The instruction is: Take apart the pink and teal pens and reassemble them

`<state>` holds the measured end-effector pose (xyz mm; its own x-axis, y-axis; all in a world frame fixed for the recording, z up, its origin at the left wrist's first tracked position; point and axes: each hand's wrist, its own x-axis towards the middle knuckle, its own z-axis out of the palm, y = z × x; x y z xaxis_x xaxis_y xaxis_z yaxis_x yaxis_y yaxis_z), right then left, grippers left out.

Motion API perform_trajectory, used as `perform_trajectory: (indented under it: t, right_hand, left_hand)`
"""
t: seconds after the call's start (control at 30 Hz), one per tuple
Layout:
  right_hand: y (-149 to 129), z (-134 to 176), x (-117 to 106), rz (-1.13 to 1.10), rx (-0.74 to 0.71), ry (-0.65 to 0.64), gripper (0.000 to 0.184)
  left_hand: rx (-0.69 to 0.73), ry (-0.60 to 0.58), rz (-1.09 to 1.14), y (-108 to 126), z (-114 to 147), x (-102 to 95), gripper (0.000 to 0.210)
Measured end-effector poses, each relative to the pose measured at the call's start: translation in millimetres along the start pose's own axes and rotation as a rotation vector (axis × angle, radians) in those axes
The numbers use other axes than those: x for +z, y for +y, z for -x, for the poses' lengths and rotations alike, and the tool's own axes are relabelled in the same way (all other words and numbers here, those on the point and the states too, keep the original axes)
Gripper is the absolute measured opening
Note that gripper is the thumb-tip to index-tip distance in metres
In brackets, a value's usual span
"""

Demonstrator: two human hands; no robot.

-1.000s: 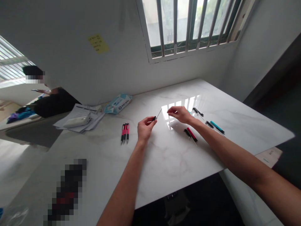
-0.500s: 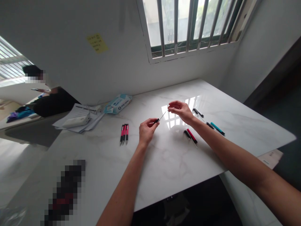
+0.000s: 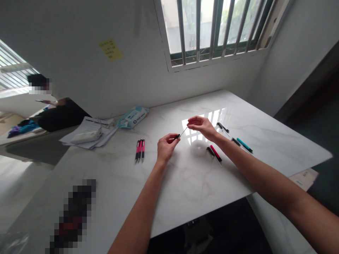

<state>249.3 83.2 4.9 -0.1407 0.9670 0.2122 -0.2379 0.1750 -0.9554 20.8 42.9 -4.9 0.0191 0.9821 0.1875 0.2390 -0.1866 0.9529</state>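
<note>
My left hand is closed on a short black pen part. From that part a thin pen refill slants up to the right. The fingertips of my right hand are pinched together at the refill's far end. Below my right hand lie a red pen barrel and a black pen part, with a thin pale refill beside them. Farther right, a teal barrel rests next to another black part. More black pen pieces are behind my right wrist.
Three red and black pens lie side by side left of my left hand. A wipes packet and papers with a white device sit along the wall. A person sits beyond, at the left. A barred window is above the marble-patterned table.
My right hand has moved slightly left and down, and its fingertips have come together at the refill's end. My left hand has hardly moved.
</note>
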Motion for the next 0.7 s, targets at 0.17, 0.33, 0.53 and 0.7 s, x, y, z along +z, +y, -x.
perform_trajectory:
  t: [0.17,0.33,0.53,0.7]
  right_hand:
    - [0.9,5.5,6.3,0.132,0.023,-0.165,0.051]
    - [1.9,11.7,14.6,0.344,-0.027,-0.249,0.032]
    - [-5.5,9.6,13.8,0.140,-0.046,-0.164,0.026]
    - [-19.0,-0.1,-10.3,0.091,-0.125,0.051,0.026]
  left_hand:
    - [0.008,-0.074,0.088,4.6,3.5,3.1,0.035]
    - [-0.003,-0.142,0.112,11.5,8.4,6.8,0.043]
    - [-0.002,-0.124,0.074,8.1,6.2,6.2,0.038]
    - [0.068,0.049,-0.154,6.5,1.1,-5.8,0.023]
